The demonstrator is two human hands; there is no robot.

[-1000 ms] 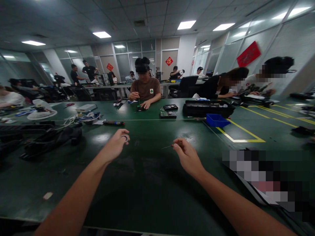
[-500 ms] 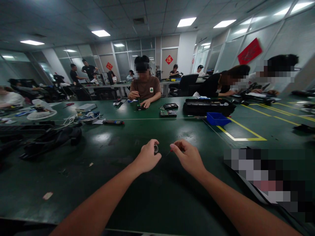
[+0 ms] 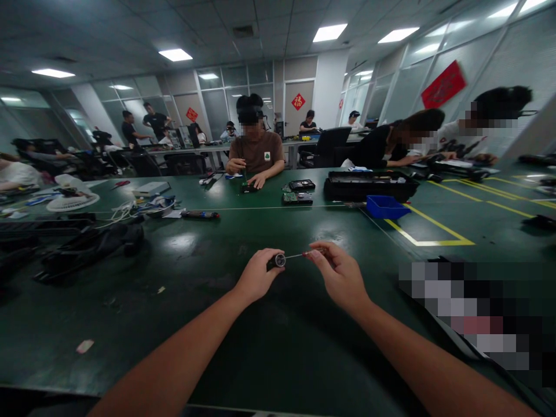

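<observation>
Left hand (image 3: 257,277) is closed around a short black handle (image 3: 275,262), silver end facing right. Right hand (image 3: 343,273) pinches a thin bit (image 3: 299,255) between thumb and forefinger, tip at the handle's end. Both are held low over the green table (image 3: 260,347), hands near together. Farther right: blue bin (image 3: 383,207). Opposite: person in a brown shirt (image 3: 257,156), seated.

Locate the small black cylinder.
Head view, centre, above the green table: small black cylinder in the left hand, its end facing the thin tool held by the right hand.
</observation>
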